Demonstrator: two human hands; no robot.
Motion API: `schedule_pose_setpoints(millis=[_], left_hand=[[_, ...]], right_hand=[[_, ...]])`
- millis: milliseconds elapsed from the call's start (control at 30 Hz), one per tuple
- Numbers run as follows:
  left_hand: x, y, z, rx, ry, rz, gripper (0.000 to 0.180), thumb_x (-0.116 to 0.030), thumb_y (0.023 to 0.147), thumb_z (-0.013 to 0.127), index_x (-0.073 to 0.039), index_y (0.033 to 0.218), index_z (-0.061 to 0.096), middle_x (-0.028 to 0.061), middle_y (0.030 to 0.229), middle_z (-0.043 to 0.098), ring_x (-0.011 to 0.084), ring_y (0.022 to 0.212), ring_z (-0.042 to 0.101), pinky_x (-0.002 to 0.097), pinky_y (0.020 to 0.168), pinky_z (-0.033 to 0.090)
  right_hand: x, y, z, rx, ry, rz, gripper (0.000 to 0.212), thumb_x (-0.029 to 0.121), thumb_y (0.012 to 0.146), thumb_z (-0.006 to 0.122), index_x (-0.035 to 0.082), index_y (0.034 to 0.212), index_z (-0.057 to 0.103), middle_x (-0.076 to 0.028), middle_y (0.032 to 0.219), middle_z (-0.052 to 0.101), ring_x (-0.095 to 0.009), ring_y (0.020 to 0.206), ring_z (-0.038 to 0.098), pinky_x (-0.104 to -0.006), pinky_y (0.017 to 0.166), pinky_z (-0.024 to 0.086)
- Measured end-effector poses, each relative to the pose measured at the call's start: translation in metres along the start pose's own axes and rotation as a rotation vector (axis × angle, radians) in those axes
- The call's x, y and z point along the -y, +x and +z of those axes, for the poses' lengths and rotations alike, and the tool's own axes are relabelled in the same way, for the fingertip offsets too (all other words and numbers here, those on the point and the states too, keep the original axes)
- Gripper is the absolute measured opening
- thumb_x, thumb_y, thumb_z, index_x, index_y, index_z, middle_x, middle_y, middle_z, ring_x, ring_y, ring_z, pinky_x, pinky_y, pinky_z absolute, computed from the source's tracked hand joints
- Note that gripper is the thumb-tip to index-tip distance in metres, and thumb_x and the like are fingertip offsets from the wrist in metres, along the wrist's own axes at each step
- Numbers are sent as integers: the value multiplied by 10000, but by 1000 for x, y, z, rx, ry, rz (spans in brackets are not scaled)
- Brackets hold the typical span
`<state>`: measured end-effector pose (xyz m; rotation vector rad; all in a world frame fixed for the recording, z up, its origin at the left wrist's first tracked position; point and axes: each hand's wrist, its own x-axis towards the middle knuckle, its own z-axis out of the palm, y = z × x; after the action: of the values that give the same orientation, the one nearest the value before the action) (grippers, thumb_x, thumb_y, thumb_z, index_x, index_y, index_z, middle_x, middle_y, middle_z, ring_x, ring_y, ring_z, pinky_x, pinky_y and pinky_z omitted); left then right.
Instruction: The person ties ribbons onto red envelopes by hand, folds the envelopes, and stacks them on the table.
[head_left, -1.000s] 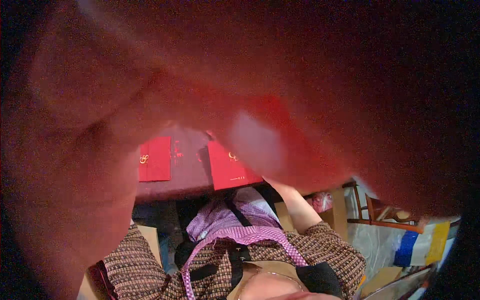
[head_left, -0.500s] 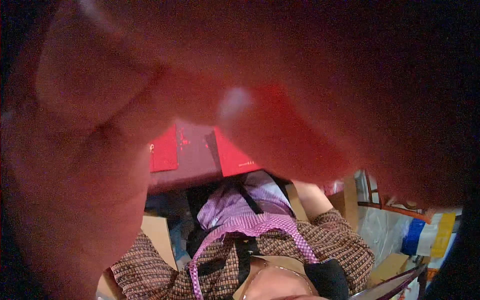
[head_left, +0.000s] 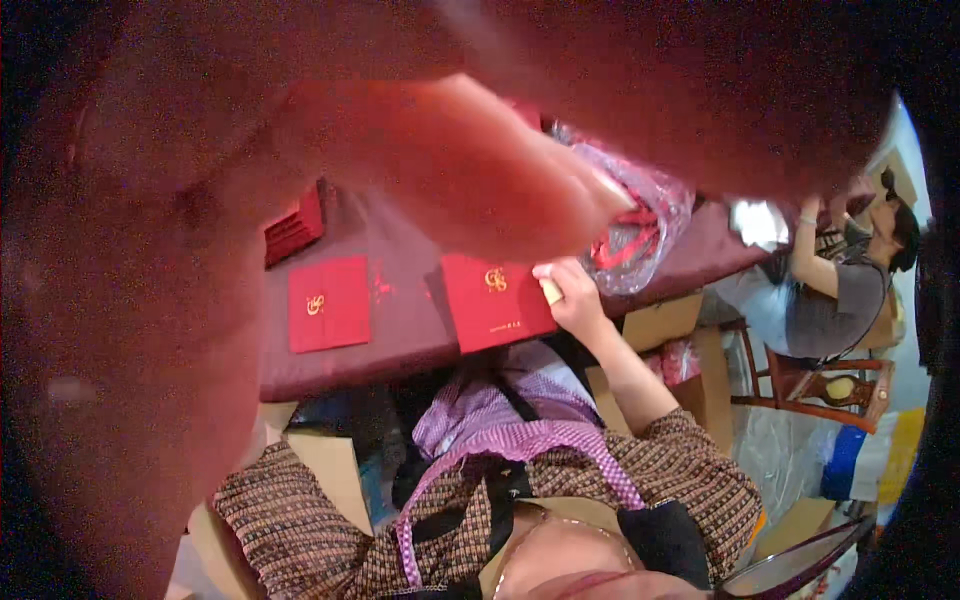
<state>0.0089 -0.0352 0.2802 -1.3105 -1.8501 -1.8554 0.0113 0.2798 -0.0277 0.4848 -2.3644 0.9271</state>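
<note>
My left hand is held very close to the camera, so it is a large reddish blur covering the top and left of the picture. One blurred finger crosses the middle; how the fingers are bent is not clear. My right hand is at the table, pinching a small pale-yellow block, its kind unclear, at the right edge of a red card or flat box with a gold emblem. A smaller red card or flat box, also with gold marking, lies to its left.
A dark red cloth covers the table. A clear plastic bag with red items lies beyond my right hand; a red stack is at the left. Another person sits at the right by a wooden chair. Cardboard boxes stand below the table.
The blurred left hand has shifted, uncovering more of the table, the bag and the other person. My right hand, hidden before, now shows beside the larger red piece with the yellow block.
</note>
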Motion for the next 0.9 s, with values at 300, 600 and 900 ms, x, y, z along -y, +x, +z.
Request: schedule_pose_setpoints(millis=[300,600,900], left_hand=[[11,-12,-6,63,57,-252,657,-477,923,373,73,1280,412,225,1261,497,308,1113,536,404,954,418],[186,-187,-128,-27,1083,-959,365,-345,849,570,7,865,662,216,805,639,385,806,619,413,727,483],[242,-242,-90,-173,1477,-783,408,-433,781,647,-78,982,659,177,974,583,377,914,560,484,765,471]], right_hand=[[-7,-3,1,-41,64,6,161,-31,755,614,32,903,615,-133,937,620,-304,900,597,-352,785,486],[-3,-2,-3,-39,37,-16,147,-23,805,588,8,944,622,-146,974,623,-296,928,593,-354,825,473],[1,-1,-4,-11,0,1,209,29,806,615,40,1015,605,-138,1046,609,-310,990,568,-371,866,441]])
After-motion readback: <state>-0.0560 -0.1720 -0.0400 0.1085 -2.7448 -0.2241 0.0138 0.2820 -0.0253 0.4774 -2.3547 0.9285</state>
